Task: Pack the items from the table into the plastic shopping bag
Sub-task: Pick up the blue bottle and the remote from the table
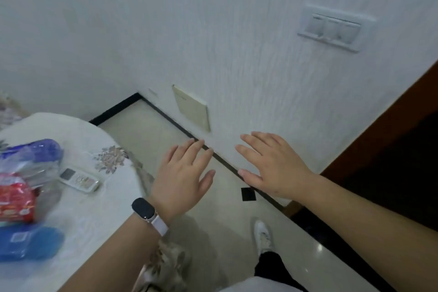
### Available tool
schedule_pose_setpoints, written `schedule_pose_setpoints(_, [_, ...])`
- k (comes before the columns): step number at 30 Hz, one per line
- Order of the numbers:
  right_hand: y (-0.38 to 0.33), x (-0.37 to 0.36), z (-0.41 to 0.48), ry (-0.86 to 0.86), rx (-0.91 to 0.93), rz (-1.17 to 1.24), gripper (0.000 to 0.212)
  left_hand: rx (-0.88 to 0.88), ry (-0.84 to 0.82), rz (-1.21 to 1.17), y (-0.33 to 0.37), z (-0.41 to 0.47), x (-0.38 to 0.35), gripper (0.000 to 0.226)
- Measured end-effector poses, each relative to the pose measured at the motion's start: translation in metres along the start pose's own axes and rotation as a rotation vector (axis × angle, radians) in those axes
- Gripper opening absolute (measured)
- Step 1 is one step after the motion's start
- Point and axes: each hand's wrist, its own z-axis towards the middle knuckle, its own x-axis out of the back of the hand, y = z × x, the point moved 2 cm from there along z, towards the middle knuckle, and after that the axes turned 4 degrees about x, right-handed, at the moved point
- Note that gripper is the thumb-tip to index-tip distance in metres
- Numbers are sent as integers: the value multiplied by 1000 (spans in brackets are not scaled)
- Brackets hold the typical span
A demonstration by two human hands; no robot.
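Above the pale tiled floor [220, 220], left hand [183, 173] and right hand [275, 166] hover spread, empty; the red crinkly packet's [15, 199] print blurs unreadably

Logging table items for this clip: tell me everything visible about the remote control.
The remote control is a small white handset, plastic by the look, with a dark screen at its far end and blurred buttons below. It lies flat, face up, on the white floral tablecloth, beside the clear plastic bag. Neither hand touches it.

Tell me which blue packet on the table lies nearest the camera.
The flat blue packet with the white label, below the red packet. The other blue packet lies farther back.
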Motion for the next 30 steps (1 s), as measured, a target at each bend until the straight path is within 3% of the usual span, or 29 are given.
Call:
schedule_pose_setpoints(8, [86,-19,100,111,222,156,55,280,-36,148,-10,84,-3,48])
schedule_pose_setpoints(13, [104,-27,155,63,339,217,59,430,-52,234,-16,100,4,48])
schedule_pose_setpoints(20, [80,-47,210,52,528,264,55,669,-74,262,-48,75,5,49])
schedule_pose_setpoints(30, [-23,-74,308,-24,758,223,55,951,18,267,-150,10,-12,46])
